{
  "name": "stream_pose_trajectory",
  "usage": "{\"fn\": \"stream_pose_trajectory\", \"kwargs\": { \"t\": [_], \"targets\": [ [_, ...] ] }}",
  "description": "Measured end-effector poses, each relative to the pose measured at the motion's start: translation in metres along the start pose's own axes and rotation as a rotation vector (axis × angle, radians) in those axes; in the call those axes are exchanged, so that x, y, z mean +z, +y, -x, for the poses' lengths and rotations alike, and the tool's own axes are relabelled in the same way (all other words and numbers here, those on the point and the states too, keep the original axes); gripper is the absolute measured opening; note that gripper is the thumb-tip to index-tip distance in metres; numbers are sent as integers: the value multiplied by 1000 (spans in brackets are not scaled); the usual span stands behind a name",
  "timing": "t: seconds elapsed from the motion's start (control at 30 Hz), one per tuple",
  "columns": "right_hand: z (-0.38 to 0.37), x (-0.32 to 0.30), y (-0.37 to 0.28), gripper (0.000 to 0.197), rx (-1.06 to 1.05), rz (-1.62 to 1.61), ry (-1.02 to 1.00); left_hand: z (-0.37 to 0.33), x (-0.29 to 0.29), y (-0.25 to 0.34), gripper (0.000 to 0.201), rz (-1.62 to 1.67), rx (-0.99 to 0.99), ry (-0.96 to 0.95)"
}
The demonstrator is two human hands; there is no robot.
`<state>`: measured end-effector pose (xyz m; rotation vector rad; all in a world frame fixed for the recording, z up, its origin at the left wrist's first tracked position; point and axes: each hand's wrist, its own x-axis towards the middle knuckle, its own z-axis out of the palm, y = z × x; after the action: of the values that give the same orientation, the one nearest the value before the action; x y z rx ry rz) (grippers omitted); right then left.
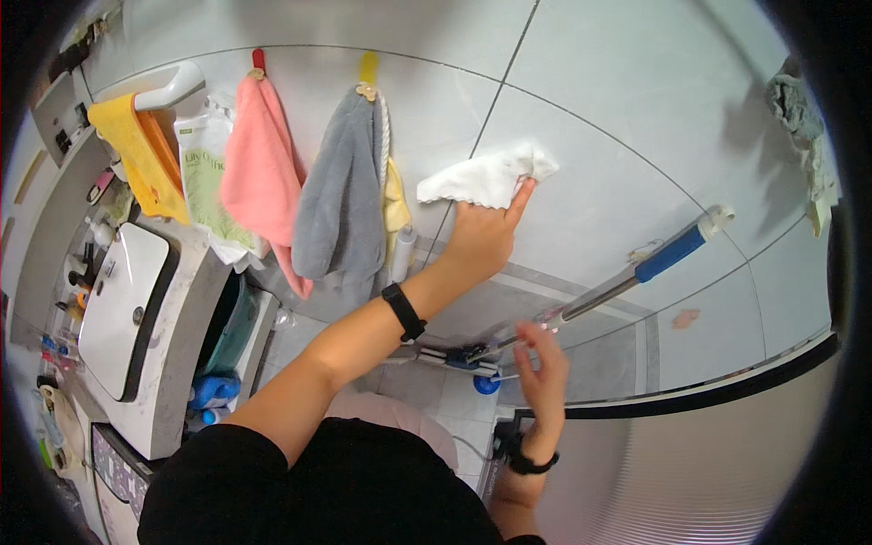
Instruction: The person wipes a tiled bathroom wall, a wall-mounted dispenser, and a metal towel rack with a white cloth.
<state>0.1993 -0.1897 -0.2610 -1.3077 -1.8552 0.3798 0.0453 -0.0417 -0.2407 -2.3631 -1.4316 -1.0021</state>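
Observation:
My left hand (484, 238) is up against the grey-white tiled wall (610, 211), pressing a white cloth (486, 182) with a scalloped edge onto it. Its index finger stretches along the cloth's right side; the cloth covers the other fingertips. Lower and to the right, my right hand (543, 371) hangs in the air with loosely bent fingers apart, holding nothing. Behind it a mop pole (599, 300) with a blue grip (670, 254) leans along the wall. Each wrist wears a black band.
A grey towel (338, 191), a pink towel (259, 168) and a yellow cloth (145, 159) hang left of my left hand. A washbasin (127, 309) sits on the counter at far left. A ribbed translucent panel (708, 463) stands at lower right.

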Motion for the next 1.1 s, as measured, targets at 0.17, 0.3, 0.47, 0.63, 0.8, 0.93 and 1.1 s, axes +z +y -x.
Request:
{"fn": "stream_pose_trajectory", "kwargs": {
  "t": [0.17, 0.3, 0.47, 0.63, 0.8, 0.93, 1.1],
  "targets": [
    [-73, 5, -26, 28, -209, -4, 52, 5, -4, -8, 79, -5, 12, -21],
    [-105, 13, -44, 31, -437, 60, 25, 4, -17, -8, 78, 81, 34, -107],
    [-132, 32, -41, 32, -519, 205, 33, 11, -4, -24, 57, 157, 210, 237],
    [-147, 40, -26, 34, -548, 196, -76, 16, -11, -36, 7, 225, 204, 69],
    [-148, 45, -10, 45, -493, 37, -222, 13, -39, -48, 17, 148, 320, -89],
    [-158, 48, 2, 48, -508, 252, -167, 16, -68, -47, 15, 179, 248, -155],
    [-176, 44, -11, 51, -546, 733, 32, 34, -120, -52, 14, 359, 250, 261]
  ]
}}
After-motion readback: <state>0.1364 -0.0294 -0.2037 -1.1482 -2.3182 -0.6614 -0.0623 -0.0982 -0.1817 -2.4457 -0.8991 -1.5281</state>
